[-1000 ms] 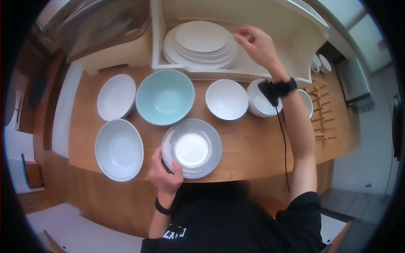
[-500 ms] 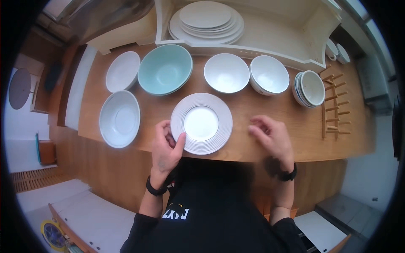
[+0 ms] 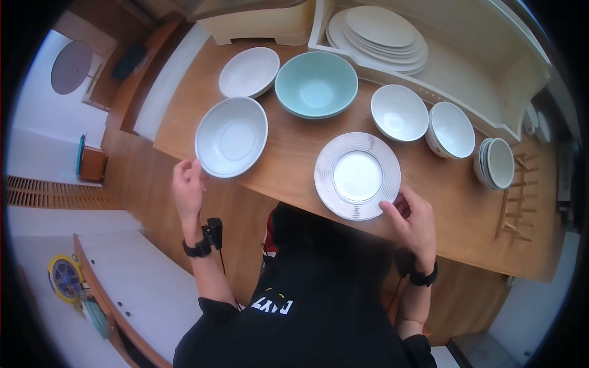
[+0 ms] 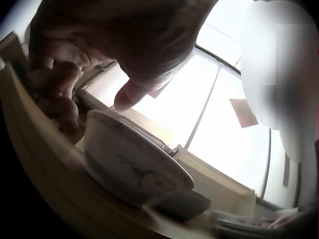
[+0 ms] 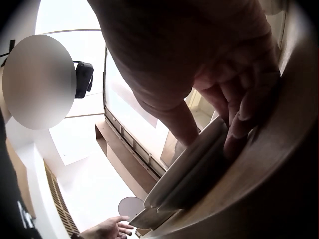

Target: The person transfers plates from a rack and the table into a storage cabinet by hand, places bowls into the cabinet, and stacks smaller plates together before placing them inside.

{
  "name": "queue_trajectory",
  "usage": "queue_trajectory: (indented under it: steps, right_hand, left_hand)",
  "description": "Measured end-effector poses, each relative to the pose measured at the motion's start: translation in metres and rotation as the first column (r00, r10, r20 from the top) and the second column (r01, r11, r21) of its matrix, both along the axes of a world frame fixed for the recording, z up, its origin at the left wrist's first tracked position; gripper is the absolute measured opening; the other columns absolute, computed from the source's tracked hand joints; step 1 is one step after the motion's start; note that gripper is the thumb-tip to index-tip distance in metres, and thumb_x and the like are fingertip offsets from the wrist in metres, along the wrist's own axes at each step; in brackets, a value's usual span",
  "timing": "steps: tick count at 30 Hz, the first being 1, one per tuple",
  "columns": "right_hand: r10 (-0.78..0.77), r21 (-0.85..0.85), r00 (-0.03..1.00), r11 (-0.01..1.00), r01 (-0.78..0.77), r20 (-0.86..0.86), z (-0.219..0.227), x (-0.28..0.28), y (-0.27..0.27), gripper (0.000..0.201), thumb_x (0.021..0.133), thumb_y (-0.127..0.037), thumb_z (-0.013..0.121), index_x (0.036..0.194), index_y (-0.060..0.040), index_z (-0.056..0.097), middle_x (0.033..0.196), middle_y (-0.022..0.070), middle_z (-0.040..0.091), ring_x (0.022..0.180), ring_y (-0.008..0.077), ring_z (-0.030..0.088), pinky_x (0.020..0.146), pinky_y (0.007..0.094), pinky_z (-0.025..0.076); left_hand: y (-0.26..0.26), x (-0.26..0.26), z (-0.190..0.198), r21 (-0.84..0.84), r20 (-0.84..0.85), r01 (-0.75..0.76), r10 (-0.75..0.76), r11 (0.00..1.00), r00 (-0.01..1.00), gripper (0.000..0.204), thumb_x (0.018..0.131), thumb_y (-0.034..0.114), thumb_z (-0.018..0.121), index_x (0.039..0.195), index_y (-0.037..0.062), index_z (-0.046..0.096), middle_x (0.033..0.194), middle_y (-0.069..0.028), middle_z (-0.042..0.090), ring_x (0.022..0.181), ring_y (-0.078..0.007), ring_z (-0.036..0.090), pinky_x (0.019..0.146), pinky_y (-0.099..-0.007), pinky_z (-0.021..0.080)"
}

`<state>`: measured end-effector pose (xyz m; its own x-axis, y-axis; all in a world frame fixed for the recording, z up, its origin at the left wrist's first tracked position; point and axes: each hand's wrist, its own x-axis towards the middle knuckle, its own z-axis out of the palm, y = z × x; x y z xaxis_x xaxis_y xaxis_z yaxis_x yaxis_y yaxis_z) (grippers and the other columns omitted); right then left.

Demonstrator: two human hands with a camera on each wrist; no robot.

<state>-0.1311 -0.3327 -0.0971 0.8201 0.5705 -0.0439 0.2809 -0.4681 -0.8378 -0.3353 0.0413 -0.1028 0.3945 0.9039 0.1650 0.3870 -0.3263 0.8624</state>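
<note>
Currently I have the right hand (image 3: 415,224) clamped on the plate (image 3: 358,176) at its near right rim: thumb on top, the other fingers lower down at the edge. Plate sits flat by the front edge of the tabletop (image 3: 285,172). Left hand (image 3: 189,190) lies well off to the plate's left, by the oval bowl (image 3: 231,137); its thumb stands apart from the curved fingers, near the rim. Contact there: I cannot tell.

Progress, my judgement from the layout: the dishes are largely grouped by kind. White stack (image 3: 378,27) stands in the tray (image 3: 485,58), behind the plate. Behind and left of the plate, the green bowl (image 3: 316,84) and the pale bowl (image 3: 249,72); behind it and rightward, the white bowl (image 3: 399,113), then the floral bowls (image 3: 451,130), then the small bowls (image 3: 496,164), nested. Plate and oval bowl are the ones outside the tray with hands at them; peg rack (image 3: 502,211), far right of the plate, shows no dish on its pegs.

Materials: plate glossy, ceramic by my reading, grey concentric rings round a plain white centre. Green bowl wide, deep, smooth. Tabletop warm brown wood grain; peg rack paler wood, short round pegs; tray cream, straight-walled.
</note>
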Motion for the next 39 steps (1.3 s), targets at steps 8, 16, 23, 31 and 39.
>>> queue_trajectory:
  steps: [8,16,23,31,39]
  right_hand:
    - [-0.152,0.131,0.987,0.979,0.158,-0.055,0.002,-0.002,0.0,0.021,0.085,-0.018,0.074,0.093,0.0009,0.068,0.068,0.0057,0.065,0.057,0.0099,0.058,0.054,0.0241,0.046]
    - [0.022,0.343,0.991,0.939,0.024,-0.131,0.026,0.005,0.009,0.016,0.088,-0.017,0.07,0.09,-0.0006,0.069,0.069,0.0034,0.066,0.06,0.006,0.059,0.055,0.0219,0.046]
    - [0.203,0.422,0.897,0.906,-0.021,-0.392,0.045,0.017,0.005,0.026,0.094,-0.023,0.062,0.093,0.0025,0.068,0.066,0.0043,0.066,0.055,0.0069,0.061,0.049,0.0213,0.046]
    - [-0.157,0.271,0.905,0.921,0.278,-0.395,0.061,0.12,-0.059,0.029,0.095,-0.024,0.058,0.076,-0.0033,0.064,0.062,0.0056,0.064,0.047,0.0102,0.059,0.043,0.0197,0.045]
    - [-0.355,-0.085,0.914,0.935,0.344,-0.196,0.07,0.294,-0.051,0.027,0.095,-0.026,0.055,0.082,-0.0047,0.065,0.069,0.0031,0.066,0.054,0.0081,0.056,0.048,0.0216,0.041]
  left_hand:
    - [0.016,0.008,-0.021,-0.421,0.247,0.213,-0.114,0.882,0.962,0.031,0.094,0.022,0.048,0.088,-0.0059,0.06,0.06,-0.0119,0.061,0.038,-0.014,0.051,0.031,-0.0239,0.033]
    - [-0.021,-0.005,0.061,-0.208,0.389,0.358,-0.259,0.91,0.884,0.032,0.096,0.015,0.046,0.113,-0.0106,0.056,0.098,-0.0146,0.066,0.085,-0.0192,0.064,0.073,-0.0312,0.051]
    - [-0.111,0.094,0.073,-0.263,0.267,0.779,-0.733,0.569,0.625,0.03,0.099,0.015,0.048,0.116,-0.0078,0.058,0.095,-0.0077,0.066,0.082,-0.0101,0.06,0.072,-0.0236,0.048]
    - [-0.121,0.161,0.073,-0.145,0.369,0.877,-0.798,0.458,0.477,0.032,0.101,0.022,0.048,0.119,-0.0033,0.059,0.084,-0.0047,0.065,0.062,-0.0074,0.059,0.052,-0.0183,0.043]
    - [-0.041,0.139,0.012,-0.454,0.144,0.571,-0.576,0.685,0.805,0.037,0.101,0.034,0.05,0.097,-0.0006,0.062,0.072,-0.0055,0.062,0.052,-0.0063,0.056,0.043,-0.0161,0.038]
